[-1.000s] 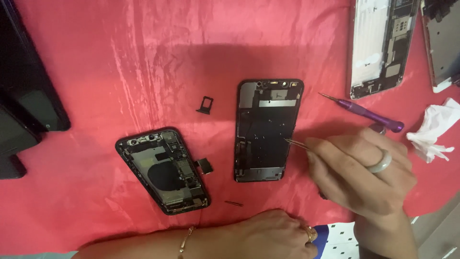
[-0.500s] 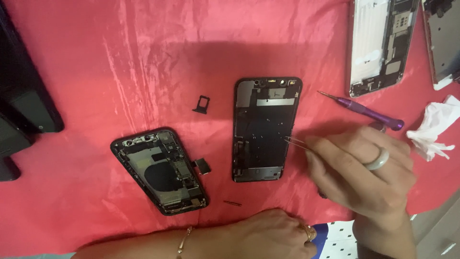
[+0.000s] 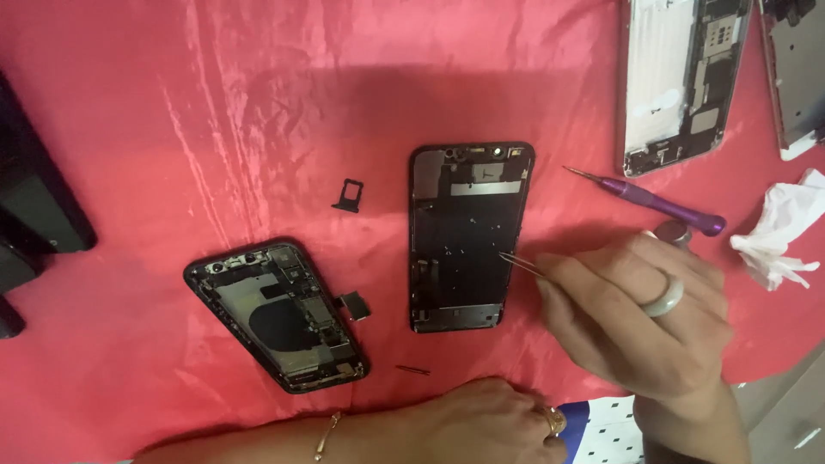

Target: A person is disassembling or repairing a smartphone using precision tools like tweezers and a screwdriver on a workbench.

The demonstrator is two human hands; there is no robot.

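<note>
Red cloth (image 3: pixel 258 103), creased and shiny, covers the whole work surface. Near its middle lies a stripped black phone frame (image 3: pixel 468 236), flat and open side up, its long axis running from the near edge toward the far edge, with the camera end pointing to the far edge. The right hand (image 3: pixel 636 318) sits just right of the frame's lower half, fingers pinched around thin tweezers (image 3: pixel 520 265) whose tips reach leftward onto the frame's right rim. This hand is clearly the nearer one. The left hand (image 3: pixel 481 421) rests loosely curled on the cloth at the near edge, below the frame, grasping nothing that I can see. Left of the frame lies a second opened phone (image 3: pixel 279 314), tilted, its top toward the far left corner. A small SIM tray (image 3: pixel 348 196) sits between them, farther back, and a purple screwdriver (image 3: pixel 653 199) lies to the right.
</note>
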